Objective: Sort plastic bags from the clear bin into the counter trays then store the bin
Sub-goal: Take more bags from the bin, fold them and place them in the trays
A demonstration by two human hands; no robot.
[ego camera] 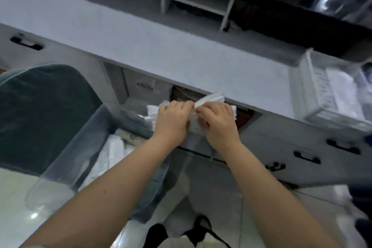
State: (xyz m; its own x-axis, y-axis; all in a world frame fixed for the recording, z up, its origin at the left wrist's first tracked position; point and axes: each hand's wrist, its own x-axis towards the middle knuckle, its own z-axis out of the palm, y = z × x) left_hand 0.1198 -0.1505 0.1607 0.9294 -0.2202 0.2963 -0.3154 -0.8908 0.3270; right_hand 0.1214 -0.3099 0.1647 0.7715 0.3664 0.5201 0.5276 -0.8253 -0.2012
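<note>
Both hands meet just below the counter's front edge, holding one crumpled clear plastic bag (209, 98). My left hand (173, 121) grips its left side and my right hand (218, 124) pinches its right side; a twisted end sticks up between them. The clear bin (66, 169) stands on a chair at lower left, with several white and clear bags (112, 151) inside. A white slatted tray (314, 94) sits on the counter at the right with bags in it.
The grey counter (161, 50) runs diagonally across the view. A teal upholstered chair (40, 106) holds the bin. White drawers with black handles (307, 157) lie under the counter. A small white shelf unit (197, 0) stands at the back. My feet show below.
</note>
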